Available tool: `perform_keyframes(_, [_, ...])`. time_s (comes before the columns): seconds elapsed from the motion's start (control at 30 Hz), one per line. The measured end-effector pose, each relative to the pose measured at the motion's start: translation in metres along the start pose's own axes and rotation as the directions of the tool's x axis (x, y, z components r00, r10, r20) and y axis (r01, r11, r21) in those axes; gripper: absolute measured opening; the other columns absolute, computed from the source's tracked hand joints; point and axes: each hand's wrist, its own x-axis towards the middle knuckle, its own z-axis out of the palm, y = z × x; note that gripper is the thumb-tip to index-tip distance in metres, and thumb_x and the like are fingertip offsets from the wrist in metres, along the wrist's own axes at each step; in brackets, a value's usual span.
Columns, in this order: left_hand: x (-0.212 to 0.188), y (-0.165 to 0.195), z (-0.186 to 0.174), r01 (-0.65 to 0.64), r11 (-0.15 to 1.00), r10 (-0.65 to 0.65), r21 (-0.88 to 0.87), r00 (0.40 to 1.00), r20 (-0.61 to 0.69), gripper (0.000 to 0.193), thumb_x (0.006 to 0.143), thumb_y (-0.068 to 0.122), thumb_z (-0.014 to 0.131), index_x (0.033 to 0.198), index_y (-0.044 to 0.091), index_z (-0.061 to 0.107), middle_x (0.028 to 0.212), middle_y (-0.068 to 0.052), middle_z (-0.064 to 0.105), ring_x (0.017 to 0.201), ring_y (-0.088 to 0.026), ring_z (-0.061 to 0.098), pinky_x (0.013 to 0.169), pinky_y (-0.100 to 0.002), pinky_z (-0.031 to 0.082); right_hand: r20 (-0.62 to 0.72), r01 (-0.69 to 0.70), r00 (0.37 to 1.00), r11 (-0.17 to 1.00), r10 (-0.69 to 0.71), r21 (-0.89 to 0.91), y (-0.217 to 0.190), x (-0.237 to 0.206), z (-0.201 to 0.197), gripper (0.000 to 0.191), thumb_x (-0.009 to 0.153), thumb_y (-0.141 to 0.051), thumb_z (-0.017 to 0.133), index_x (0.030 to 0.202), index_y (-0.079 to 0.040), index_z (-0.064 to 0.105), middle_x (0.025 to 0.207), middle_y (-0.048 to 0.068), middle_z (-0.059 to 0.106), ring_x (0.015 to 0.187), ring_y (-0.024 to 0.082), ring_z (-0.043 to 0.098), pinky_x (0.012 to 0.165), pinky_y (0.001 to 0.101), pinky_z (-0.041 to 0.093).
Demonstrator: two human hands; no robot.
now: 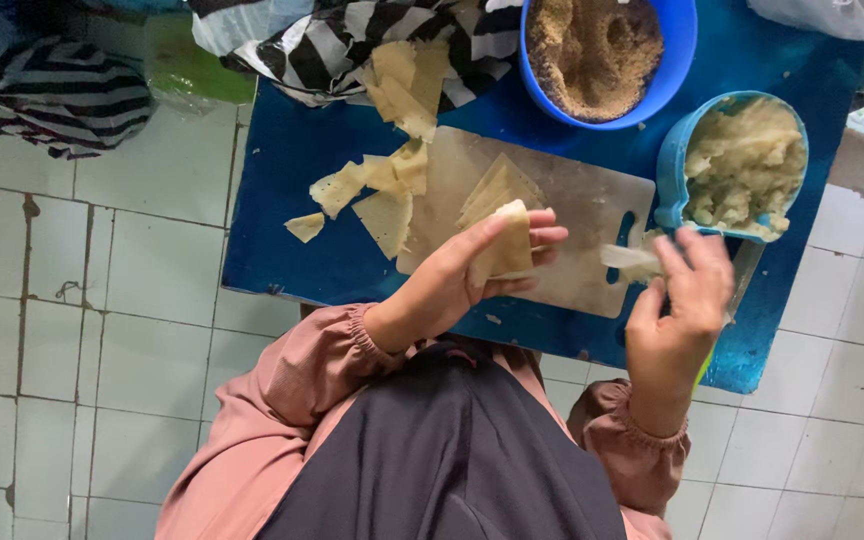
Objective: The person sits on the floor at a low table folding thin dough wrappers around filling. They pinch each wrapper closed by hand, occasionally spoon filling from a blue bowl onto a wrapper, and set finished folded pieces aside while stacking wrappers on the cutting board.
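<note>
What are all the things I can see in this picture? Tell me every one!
low table: one, blue, on the white tiled floor.
cutting board: one, pale grey, middle of the table.
wrapper sheets: several, pale yellow, loose on the table left of the board, a few stacked on it.
round bowl: one, blue, top of the table, full of brown crumbs.
scoop-shaped container: one, light blue, right of the board, holding pale mashed filling.
striped cloth: black and white, top left, more at the top middle.
plastic bag: one, clear, top right.
left hand: holds a folded wrapper over the board.
right hand: near the scoop container, fingers holding something pale and blurred.
</note>
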Motion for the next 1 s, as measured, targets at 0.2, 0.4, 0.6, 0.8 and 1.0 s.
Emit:
perform_keyframes(0.2, [0.002,-0.011,0.007,-0.120,0.983,0.138,-0.137,0.982,0.126,0.071,0.112,0.051,0.032,0.167,0.006,0.026,0.172,-0.005,0.029,0.158,-0.017,0.029,0.130,-0.034,0.023,0.194,-0.231,0.972,0.699,0.134,0.676,-0.040,-0.011,0.023,0.020,0.095,0.001,0.074,0.112,0.001,0.064,0.115,0.008,0.061,0.103,0.015,0.063,0.093,0.0254,0.053])
perform_keyframes(0.4, [-0.011,-0.008,0.000,-0.251,0.964,0.238,0.086,0.961,0.141,0.065,0.114,0.031,0.039,0.168,0.003,0.016,0.175,-0.007,0.020,0.163,-0.019,0.019,0.132,-0.034,0.017,0.414,-0.409,0.908,0.364,0.069,0.837,-0.054,0.003,0.044,0.006,0.101,0.000,0.066,0.106,0.004,0.065,0.112,0.007,0.062,0.099,0.011,0.062,0.087,0.0234,0.050])
perform_keyframes(0.6, [-0.010,-0.010,-0.006,-0.404,0.829,0.429,0.388,0.903,0.023,0.050,0.116,0.018,0.043,0.163,0.002,0.035,0.169,-0.012,0.037,0.157,-0.019,0.037,0.131,-0.032,0.029,0.486,-0.498,0.867,0.145,0.111,0.855,-0.049,0.002,0.048,0.009,0.104,0.000,0.063,0.105,0.008,0.065,0.109,0.008,0.064,0.098,0.011,0.058,0.087,0.0218,0.045])
perform_keyframes(0.8, [-0.027,-0.008,-0.007,-0.429,0.464,0.704,0.775,0.710,-0.028,0.034,0.099,0.014,0.070,0.130,0.004,0.058,0.125,-0.009,0.057,0.106,-0.013,0.062,0.090,-0.028,0.055,0.487,-0.499,0.853,0.022,0.188,0.866,-0.049,-0.003,0.050,0.006,0.100,0.003,0.063,0.104,0.007,0.064,0.107,0.008,0.063,0.096,0.012,0.060,0.087,0.0238,0.047])
perform_keyframes(1.0, [-0.019,-0.012,-0.015,-0.463,0.658,0.651,0.593,0.746,-0.140,0.013,0.109,0.014,0.065,0.115,0.004,0.061,0.113,-0.009,0.065,0.099,-0.013,0.064,0.091,-0.027,0.055,0.576,-0.526,0.813,-0.322,0.081,0.787,-0.040,-0.005,0.063,0.011,0.100,-0.004,0.062,0.107,0.004,0.061,0.112,0.012,0.064,0.104,0.021,0.064,0.095,0.0337,0.051])
